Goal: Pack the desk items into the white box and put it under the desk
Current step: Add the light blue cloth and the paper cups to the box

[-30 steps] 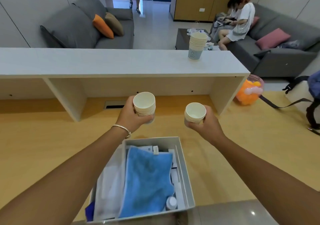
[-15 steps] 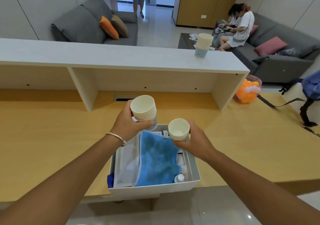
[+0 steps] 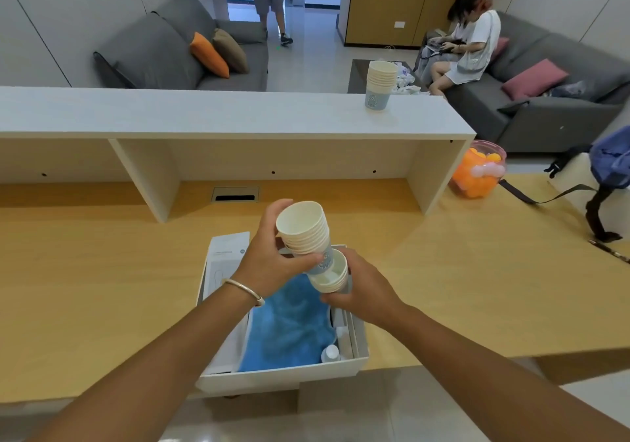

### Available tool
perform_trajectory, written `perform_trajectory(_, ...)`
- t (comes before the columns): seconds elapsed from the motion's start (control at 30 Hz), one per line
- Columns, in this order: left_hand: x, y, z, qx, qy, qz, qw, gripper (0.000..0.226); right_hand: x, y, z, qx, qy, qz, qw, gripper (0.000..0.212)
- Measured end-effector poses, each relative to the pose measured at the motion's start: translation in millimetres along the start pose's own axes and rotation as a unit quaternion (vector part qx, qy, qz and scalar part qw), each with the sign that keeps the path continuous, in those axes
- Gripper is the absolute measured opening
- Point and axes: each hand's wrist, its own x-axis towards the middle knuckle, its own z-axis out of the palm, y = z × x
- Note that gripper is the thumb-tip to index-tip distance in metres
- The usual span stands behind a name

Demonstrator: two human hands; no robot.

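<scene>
I'm standing at a reception-style wooden counter [image 3: 102, 271] with a raised white ledge [image 3: 204, 114], looking into an office lounge, grey sofas [image 3: 163, 53] with cushions, people sitting waiting.

Both forearms are bare, with no sleeves showing. A thin silver bangle [image 3: 244, 291] circles the wrist of the left hand [image 3: 272, 257]. The right hand [image 3: 366, 291] wears nothing.

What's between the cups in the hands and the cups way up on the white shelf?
In the head view, only bare wooden desk with its cable slot lies between the held cups and the shelf cups.
</scene>
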Motion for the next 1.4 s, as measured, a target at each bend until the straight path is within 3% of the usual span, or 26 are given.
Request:
perform_trajectory(0.23,-8,-21,14,-0.013,-0.014,-0.012,1.000,0.083,1,6,2,0.006,-0.014,0.008,1.000,0.069)
perform_trajectory(0.37,-15,-38,15,0.053,-0.044,-0.034,0.997,0.079,5,3,5,0.011,-0.017,0.006,1.000,0.070)
perform_trajectory(0.5,-18,-44,5,0.108,-0.080,-0.058,0.989,0.058,7,10,11,-0.039,-0.032,0.015,0.999,0.075)
perform_trajectory(0.6,-19,-49,-6,0.164,-0.128,-0.043,0.977,0.058,5,17,15,-0.068,-0.035,0.025,0.997,0.072)
perform_trajectory(0.7,-23,-61,-21,0.320,-0.074,-0.016,0.945,0.070,4,20,14,-0.087,-0.009,0.025,0.996,0.068)
perform_trajectory(0.8,-26,-71,-33,0.484,-0.028,-0.002,0.874,0.085,6,24,12,-0.094,0.036,0.023,0.995,0.066)
perform_trajectory(1.0,-29,-83,-53,0.544,-0.022,-0.106,0.832,0.086,9,22,14,-0.095,0.068,0.089,0.989,0.083)
perform_trajectory(1.17,-34,-89,-68,0.505,-0.009,-0.116,0.855,0.080,6,24,19,-0.103,0.031,0.131,0.986,0.084)
perform_trajectory(1.4,-47,-81,-73,0.442,-0.021,-0.088,0.893,0.072,-9,31,8,-0.175,0.033,0.096,0.979,0.095)
